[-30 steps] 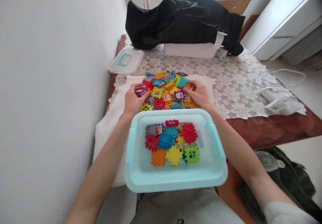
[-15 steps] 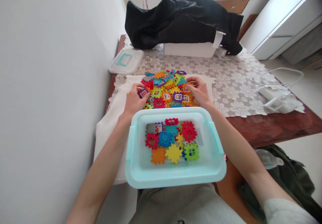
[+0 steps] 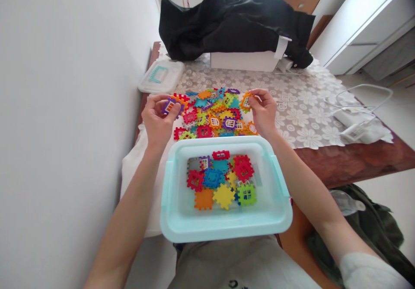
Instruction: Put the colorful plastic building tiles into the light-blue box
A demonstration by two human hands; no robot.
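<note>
Between the thumb and fingers of my left hand (image 3: 158, 118) are several plastic building tiles: a purple tile (image 3: 171, 107) with a window in front, with orange and red ones behind it. My right hand (image 3: 264, 109) pinches an orange window tile (image 3: 247, 101), with a bit of green showing beneath. Both hands are raised over the sides of a heap of colourful interlocking tiles (image 3: 214, 121) on a white cloth. Nearer my body, a pale turquoise plastic bin (image 3: 227, 226) contains several tiles, among them a yellow tile (image 3: 223, 196) and a plain orange tile (image 3: 204, 199).
A clear lid (image 3: 162, 77) with a turquoise handle lies at the back left. Black fabric (image 3: 236, 25) drapes over a white box (image 3: 243, 61) behind the heap. A white device with a cable (image 3: 359, 124) sits at the right table edge. The wall (image 3: 65, 107) is close on the left.
Both hands have lifted from the heap and moved outward, each carrying tiles. My left hand's purple tile now has orange and red ones with it; the right hand has picked up an orange one.
</note>
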